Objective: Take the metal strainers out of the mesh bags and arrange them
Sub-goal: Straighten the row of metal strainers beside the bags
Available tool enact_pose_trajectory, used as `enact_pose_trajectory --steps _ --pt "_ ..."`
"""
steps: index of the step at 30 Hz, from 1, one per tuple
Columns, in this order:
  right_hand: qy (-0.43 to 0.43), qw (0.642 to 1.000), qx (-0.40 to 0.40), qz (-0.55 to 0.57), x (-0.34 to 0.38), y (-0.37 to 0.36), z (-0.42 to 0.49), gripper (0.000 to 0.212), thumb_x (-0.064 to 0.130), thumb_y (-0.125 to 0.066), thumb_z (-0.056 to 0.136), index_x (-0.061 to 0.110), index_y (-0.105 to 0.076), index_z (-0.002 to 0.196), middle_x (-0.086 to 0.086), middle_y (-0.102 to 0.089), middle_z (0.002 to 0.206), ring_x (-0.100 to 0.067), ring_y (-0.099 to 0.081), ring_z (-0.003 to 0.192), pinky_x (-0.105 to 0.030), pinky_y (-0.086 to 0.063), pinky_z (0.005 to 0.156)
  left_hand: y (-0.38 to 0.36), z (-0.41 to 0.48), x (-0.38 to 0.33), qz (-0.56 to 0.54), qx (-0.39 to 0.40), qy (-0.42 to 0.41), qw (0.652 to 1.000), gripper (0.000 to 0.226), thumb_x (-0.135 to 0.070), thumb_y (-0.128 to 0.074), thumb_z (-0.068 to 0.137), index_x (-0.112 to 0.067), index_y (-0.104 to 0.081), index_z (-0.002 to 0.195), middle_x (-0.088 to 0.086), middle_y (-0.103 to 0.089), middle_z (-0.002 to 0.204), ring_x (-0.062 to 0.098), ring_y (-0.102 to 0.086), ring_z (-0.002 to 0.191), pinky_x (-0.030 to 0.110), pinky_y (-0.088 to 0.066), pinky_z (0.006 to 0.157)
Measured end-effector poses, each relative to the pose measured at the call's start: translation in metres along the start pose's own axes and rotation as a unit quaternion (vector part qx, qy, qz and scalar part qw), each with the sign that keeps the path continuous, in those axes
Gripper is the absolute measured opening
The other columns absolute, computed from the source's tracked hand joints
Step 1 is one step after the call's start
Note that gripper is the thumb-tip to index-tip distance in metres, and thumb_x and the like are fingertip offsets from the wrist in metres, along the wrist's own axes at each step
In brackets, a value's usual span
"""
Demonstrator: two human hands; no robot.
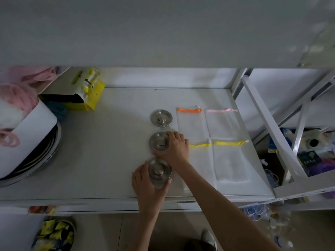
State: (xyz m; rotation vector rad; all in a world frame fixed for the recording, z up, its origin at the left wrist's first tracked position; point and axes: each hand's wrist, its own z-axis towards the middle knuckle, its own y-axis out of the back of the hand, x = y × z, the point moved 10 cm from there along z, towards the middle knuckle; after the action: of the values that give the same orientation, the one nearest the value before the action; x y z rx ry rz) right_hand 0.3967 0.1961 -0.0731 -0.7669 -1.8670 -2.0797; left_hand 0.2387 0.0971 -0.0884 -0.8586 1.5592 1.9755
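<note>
Three metal strainers [161,118] [158,141] [159,171] have a brushed, softly glossy steel finish. To their right, the mesh bags [191,124] are thin, translucent white netting, edged with satiny ribbon in orange, pink and yellow. The table [108,151] beneath is smooth, matt and pale. Far left of the strainers, a yellow packet [90,98] looks like shiny foil.

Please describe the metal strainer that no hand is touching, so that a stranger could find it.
On the white table, three metal strainers form a column left of the mesh bags. The untouched strainer is the farthest one, beside the orange-edged bag. Unlike its two neighbours, no hand rests on it.
</note>
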Motion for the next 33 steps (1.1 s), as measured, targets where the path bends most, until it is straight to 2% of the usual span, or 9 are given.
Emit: enact_pose_trajectory --steps 5,12,18,22,33 --pt "0.003 1.0 0.018 0.006 -0.001 -0.004 0.007 0.085 0.065 -0.076 0.054 0.022 -0.055 0.124 0.0 -0.057 0.122 -0.025 -0.049 0.114 -0.037 -0.035 0.096 -0.001 -0.002 -0.003 -0.003 -0.003 0.028 1.0 0.093 -0.063 -0.064 0.056 -0.004 -0.058 0.128 0.017 -0.06 0.124 0.036 -0.051 0.12 0.051 -0.038 0.102" --pt "0.007 0.998 0.063 0.004 -0.007 -0.003 0.017 0.091 0.067 -0.078 0.05 0.029 -0.051 0.128 0.0 -0.052 0.126 -0.025 -0.046 0.118 -0.039 -0.032 0.1 -0.007 -0.007 -0.008 0.005 -0.023 0.04 0.999 0.091 -0.066 -0.067 0.058 -0.009 -0.057 0.128 0.012 -0.061 0.125 0.03 -0.05 0.122 0.044 -0.031 0.105" --pt "0.0 0.998 0.067 0.009 -0.011 0.001 0.02 0.097 0.065 -0.08 0.051 0.026 -0.046 0.133 0.001 -0.051 0.131 -0.025 -0.046 0.122 -0.041 -0.032 0.1 -0.011 -0.008 -0.014 0.063 -0.038 0.02 0.997 0.089 -0.064 -0.071 0.063 -0.01 -0.056 0.131 0.011 -0.061 0.125 0.032 -0.052 0.119 0.043 -0.033 0.104" --pt "0.001 0.998 0.063 0.016 -0.011 0.001 0.02 0.094 0.066 -0.079 0.051 0.025 -0.048 0.131 0.002 -0.053 0.128 -0.025 -0.047 0.119 -0.042 -0.033 0.1 -0.013 -0.009 -0.014 0.09 -0.043 0.013 0.995 0.088 -0.063 -0.073 0.065 -0.009 -0.056 0.133 0.012 -0.061 0.126 0.033 -0.054 0.117 0.044 -0.035 0.104" --pt "-0.001 0.998 0.063 0.032 -0.012 0.002 0.019 0.092 0.064 -0.079 0.053 0.024 -0.049 0.131 0.002 -0.052 0.128 -0.025 -0.047 0.12 -0.041 -0.033 0.101 -0.01 -0.009 -0.02 0.098 -0.065 0.002 0.993 0.086 -0.061 -0.075 0.066 -0.008 -0.057 0.132 0.011 -0.062 0.127 0.027 -0.051 0.118 0.047 -0.037 0.104"
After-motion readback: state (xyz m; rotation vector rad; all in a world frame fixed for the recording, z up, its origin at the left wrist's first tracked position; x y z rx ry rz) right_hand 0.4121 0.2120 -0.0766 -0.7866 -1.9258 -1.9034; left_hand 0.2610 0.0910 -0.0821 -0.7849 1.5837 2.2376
